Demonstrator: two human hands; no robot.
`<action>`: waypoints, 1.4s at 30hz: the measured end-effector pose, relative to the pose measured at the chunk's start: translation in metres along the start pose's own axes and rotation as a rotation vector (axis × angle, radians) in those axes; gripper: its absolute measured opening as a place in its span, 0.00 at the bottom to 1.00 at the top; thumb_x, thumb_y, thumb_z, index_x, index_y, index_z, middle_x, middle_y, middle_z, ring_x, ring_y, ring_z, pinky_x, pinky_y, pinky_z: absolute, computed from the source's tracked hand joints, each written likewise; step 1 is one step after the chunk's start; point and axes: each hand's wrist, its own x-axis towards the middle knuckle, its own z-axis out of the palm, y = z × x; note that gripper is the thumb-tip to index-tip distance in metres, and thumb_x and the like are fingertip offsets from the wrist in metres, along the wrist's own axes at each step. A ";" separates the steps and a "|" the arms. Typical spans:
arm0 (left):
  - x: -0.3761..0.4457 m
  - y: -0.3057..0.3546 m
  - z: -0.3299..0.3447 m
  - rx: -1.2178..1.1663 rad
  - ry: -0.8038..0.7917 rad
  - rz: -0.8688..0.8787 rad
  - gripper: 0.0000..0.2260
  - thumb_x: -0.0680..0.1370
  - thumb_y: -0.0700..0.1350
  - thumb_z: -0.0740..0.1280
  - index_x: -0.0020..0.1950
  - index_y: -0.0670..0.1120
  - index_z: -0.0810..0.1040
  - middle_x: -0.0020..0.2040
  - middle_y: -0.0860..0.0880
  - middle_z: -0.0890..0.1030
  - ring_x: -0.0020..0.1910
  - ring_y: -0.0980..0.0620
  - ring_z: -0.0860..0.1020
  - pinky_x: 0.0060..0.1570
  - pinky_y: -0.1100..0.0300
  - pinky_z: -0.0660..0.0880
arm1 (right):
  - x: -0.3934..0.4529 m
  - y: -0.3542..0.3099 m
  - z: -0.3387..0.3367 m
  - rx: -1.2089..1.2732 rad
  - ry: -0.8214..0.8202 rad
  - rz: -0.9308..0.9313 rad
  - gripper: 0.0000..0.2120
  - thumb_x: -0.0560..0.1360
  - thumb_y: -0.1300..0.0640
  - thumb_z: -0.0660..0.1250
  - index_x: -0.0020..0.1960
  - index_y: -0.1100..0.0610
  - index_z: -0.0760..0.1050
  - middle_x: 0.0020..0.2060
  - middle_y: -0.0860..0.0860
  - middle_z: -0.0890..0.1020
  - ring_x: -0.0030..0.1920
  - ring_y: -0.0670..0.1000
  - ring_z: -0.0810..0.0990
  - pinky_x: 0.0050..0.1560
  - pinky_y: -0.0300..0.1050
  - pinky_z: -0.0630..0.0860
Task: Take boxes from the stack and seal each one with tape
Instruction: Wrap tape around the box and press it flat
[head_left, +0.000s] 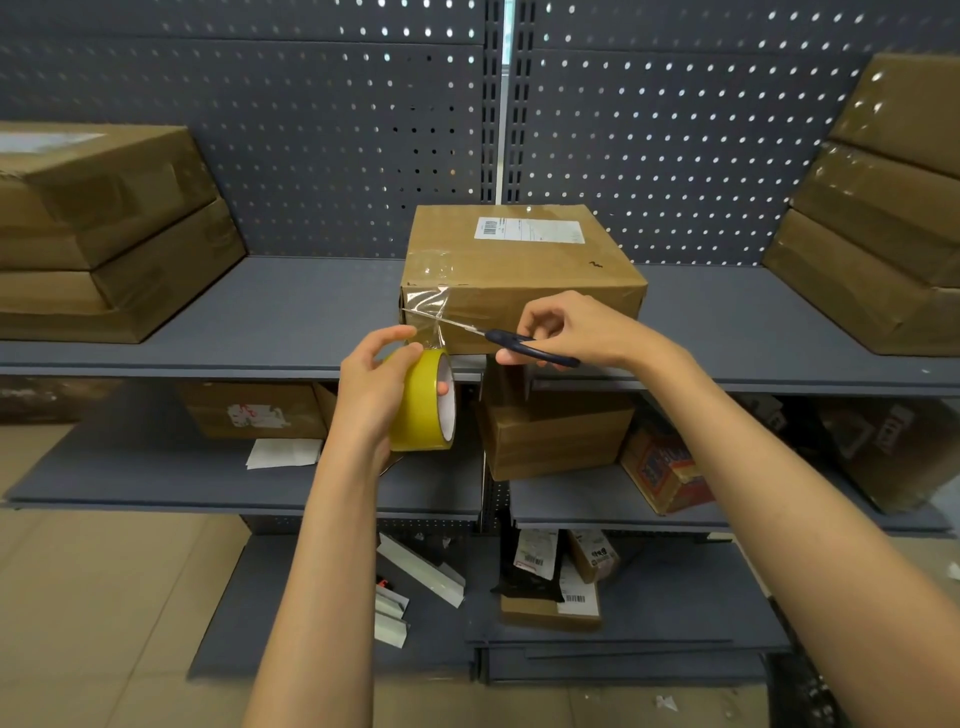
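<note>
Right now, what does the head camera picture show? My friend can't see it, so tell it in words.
A person's right hand holds scissors at a strip of clear tape stretched from a cardboard box on a grey shelf to the yellow tape roll in the left hand. More boxes are stacked at both sides.

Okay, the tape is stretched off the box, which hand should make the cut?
Right. The right hand already holds the dark-handled scissors, blades at the clear stretched tape strip. The left hand is busy holding the yellow tape roll taut.
</note>
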 end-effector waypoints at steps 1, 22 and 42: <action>0.001 0.000 0.000 0.005 -0.001 0.001 0.08 0.79 0.43 0.66 0.50 0.58 0.77 0.62 0.43 0.76 0.55 0.40 0.79 0.48 0.50 0.79 | 0.000 0.000 -0.001 0.005 0.001 -0.005 0.31 0.58 0.33 0.71 0.45 0.59 0.78 0.30 0.51 0.78 0.30 0.45 0.73 0.39 0.42 0.70; -0.011 -0.005 -0.007 -0.010 0.031 -0.007 0.08 0.78 0.44 0.66 0.53 0.57 0.77 0.60 0.41 0.76 0.55 0.39 0.79 0.55 0.43 0.77 | -0.004 0.012 0.014 0.033 0.015 0.002 0.20 0.65 0.44 0.76 0.42 0.61 0.78 0.29 0.58 0.80 0.29 0.49 0.76 0.34 0.39 0.73; -0.022 0.004 0.019 -0.082 -0.061 0.037 0.16 0.76 0.44 0.70 0.61 0.48 0.68 0.45 0.50 0.80 0.32 0.50 0.82 0.48 0.47 0.80 | -0.040 0.044 -0.039 -0.075 0.922 0.282 0.14 0.77 0.51 0.67 0.55 0.62 0.77 0.45 0.52 0.80 0.46 0.49 0.77 0.41 0.31 0.68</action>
